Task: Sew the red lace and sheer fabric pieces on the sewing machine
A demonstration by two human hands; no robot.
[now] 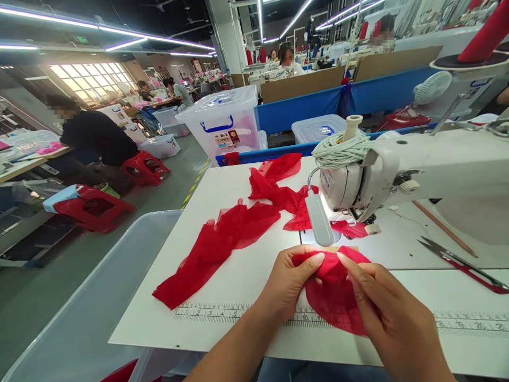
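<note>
Head view: red mesh piece (pixel 334 292) between fingers (pixel 314 261).

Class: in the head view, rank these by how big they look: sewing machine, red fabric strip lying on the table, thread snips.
1. Sewing machine, though nearness inflates it.
2. Red fabric strip.
3. Thread snips.

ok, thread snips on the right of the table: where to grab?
Grip the thread snips at the red rear end nearest the table's front edge, coming from above. They lie flat with blades pointing up-left toward the sewing machine; that end is clear.
</note>
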